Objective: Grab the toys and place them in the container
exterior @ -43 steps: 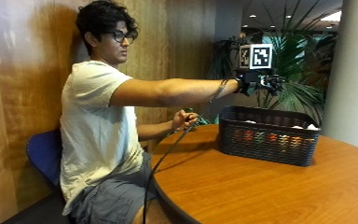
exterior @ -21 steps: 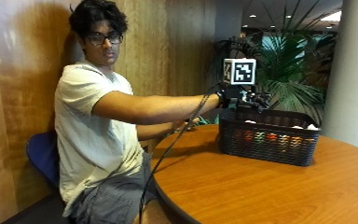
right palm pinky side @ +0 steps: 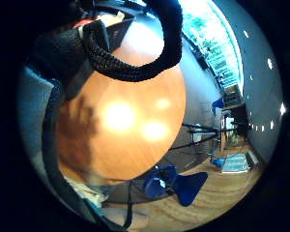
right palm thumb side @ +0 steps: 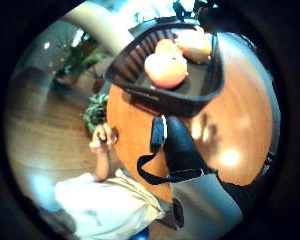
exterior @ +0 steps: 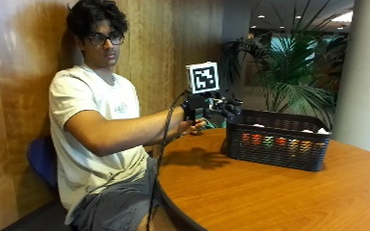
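Toys lie inside the black woven basket, which stands on the round wooden surface: an orange rounded toy beside a paler one, with more coloured pieces showing through the basket's wall. The gloved right hand hangs in the air just beside the basket's near end, above the surface, its fingers spread and relaxed, holding nothing. The bare left hand rests at the surface's edge, fingers curled.
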{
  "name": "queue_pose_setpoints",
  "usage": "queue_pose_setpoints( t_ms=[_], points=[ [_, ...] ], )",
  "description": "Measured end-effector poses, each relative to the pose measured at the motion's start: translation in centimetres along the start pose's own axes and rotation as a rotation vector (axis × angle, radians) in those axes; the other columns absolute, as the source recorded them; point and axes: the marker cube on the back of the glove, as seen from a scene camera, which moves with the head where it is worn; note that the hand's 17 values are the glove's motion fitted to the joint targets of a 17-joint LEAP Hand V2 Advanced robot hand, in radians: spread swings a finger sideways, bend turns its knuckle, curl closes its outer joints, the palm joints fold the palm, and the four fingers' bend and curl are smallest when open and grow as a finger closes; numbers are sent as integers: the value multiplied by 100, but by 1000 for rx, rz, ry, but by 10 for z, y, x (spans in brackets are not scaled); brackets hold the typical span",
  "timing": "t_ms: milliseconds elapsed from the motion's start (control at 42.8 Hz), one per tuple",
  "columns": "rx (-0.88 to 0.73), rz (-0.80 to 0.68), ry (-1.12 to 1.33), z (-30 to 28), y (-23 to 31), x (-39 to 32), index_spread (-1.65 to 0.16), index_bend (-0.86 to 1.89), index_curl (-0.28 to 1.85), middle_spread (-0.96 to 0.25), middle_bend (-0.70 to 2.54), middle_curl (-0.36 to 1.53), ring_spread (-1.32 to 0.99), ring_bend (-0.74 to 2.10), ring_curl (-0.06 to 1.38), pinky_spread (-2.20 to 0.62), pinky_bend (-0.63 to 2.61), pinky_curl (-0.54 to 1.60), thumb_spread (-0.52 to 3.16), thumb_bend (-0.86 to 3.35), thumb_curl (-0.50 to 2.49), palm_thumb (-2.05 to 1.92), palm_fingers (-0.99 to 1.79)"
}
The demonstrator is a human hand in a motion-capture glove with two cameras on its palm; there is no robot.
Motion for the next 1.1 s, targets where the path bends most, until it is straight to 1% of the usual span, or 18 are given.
queue_pose_setpoints(
  t_ms=[70,164,280,327,421,467,584,841,1005,1098],
  points=[
    [-27,-6,-24,6,20,5,-34,25,44,1,14,19,-2,62,38,-5,112,33,132,-1,40,12,-3],
    [-58,27,-57,15,41,8,-33,26,44,1,14,19,-2,62,38,-4,112,32,132,-1,39,12,-2],
    [-77,148,128,28,62,30,-33,27,45,1,15,20,-3,62,38,-4,111,32,132,-1,39,12,-2],
    [-76,138,139,32,70,35,-34,27,45,1,14,20,-3,62,38,-5,111,32,132,-1,39,13,-2],
    [-77,57,49,38,85,29,-34,28,46,0,15,20,-3,62,38,-4,111,32,132,-1,38,13,-2],
    [-81,42,24,41,90,30,-34,28,46,0,15,20,-3,62,38,-4,110,32,132,-1,38,13,-2],
    [-75,68,-39,46,99,32,-34,29,47,0,15,21,-3,62,38,-4,109,32,132,-1,38,13,-1],
    [-93,86,-89,58,108,32,-34,30,48,0,15,22,-4,63,38,-4,108,33,133,-1,37,13,-1],
    [-101,89,-66,64,112,32,-34,31,48,0,15,22,-4,63,38,-4,108,33,133,-1,37,14,-1],
    [-100,92,-95,65,114,31,-34,32,48,0,15,22,-4,63,38,-4,107,33,133,-1,37,14,-1]
  ],
)
